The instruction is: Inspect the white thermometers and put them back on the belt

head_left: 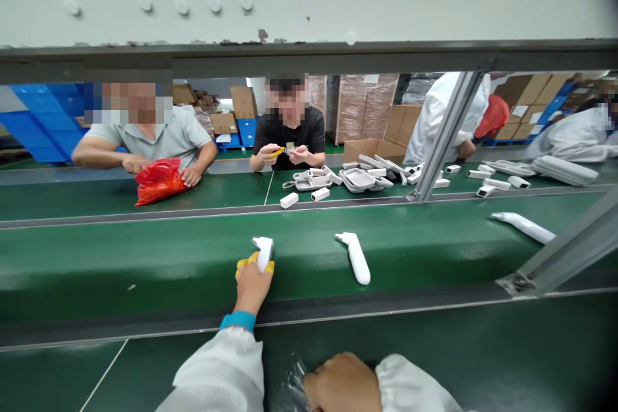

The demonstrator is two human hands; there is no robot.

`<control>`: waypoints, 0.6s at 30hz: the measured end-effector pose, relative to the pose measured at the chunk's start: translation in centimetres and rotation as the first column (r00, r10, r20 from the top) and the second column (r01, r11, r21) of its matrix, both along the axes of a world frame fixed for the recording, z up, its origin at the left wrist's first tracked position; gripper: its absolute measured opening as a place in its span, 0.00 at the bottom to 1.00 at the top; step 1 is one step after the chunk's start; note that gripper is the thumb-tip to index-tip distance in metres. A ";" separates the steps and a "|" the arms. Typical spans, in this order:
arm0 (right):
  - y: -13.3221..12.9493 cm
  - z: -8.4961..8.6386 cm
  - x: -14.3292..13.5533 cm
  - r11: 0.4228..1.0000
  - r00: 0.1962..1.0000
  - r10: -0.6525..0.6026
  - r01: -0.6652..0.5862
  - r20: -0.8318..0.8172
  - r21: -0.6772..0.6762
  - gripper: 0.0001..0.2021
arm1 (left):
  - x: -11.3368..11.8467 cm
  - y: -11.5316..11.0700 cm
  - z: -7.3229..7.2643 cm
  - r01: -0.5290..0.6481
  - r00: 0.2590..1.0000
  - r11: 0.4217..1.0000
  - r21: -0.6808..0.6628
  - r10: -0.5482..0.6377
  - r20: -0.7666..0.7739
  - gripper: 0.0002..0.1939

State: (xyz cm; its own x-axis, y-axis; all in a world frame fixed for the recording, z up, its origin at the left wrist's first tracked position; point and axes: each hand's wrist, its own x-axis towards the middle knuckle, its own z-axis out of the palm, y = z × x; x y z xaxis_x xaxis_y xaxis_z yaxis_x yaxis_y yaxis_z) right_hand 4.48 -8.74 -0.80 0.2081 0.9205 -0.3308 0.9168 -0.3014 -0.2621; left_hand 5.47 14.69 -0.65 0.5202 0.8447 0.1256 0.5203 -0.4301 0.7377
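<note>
My left hand (254, 280), with yellow covers on its fingertips and a teal band at the wrist, reaches over the green conveyor belt (168, 264). Its fingers are wrapped round a white angled device (264, 252), whose narrow tip points left. To the right, a second white device (358, 259) lies on the belt. Near the bottom edge my right hand (344, 385) is closed beside a crumpled clear plastic bag (295, 386) and pinches it; the fingers are mostly hidden.
A third white device (524, 226) lies far right, near a slanted metal post (564, 251). Across the belt, people work at a bench with a red bag (161, 181), white boxes (320, 194) and grey cases (358, 179). A beam (309, 13) crosses above.
</note>
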 end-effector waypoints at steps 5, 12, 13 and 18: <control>-0.6 -0.7 3.1 0.989 0.959 0.087 -0.049 -0.269 0.142 0.04 | 0.7 -0.2 -1.3 -0.027 1.000 0.999 0.032 0.027 -0.008 0.28; -1.0 0.3 3.8 0.955 0.733 -0.102 0.262 -0.673 0.141 0.08 | -3.0 -0.5 -1.4 -0.067 0.986 0.993 0.099 0.051 0.158 0.23; -1.0 0.1 3.7 0.951 0.697 -0.126 0.287 -0.706 0.114 0.08 | -3.4 -0.7 -1.5 -0.065 0.984 0.992 0.107 0.045 0.174 0.23; -0.4 -2.3 3.5 0.866 0.699 -0.042 0.382 -0.714 0.323 0.16 | -4.1 -1.1 -1.9 -0.037 0.974 0.993 0.110 0.011 0.225 0.21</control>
State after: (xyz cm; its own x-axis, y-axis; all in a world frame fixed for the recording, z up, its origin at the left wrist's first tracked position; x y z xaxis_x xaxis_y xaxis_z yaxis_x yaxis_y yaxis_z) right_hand 7.95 -9.10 -3.11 0.2971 0.9531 -0.0570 0.3669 -0.1690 -0.9148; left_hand 1.38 13.56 -2.56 0.4479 0.8302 0.3318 0.3585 -0.5068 0.7840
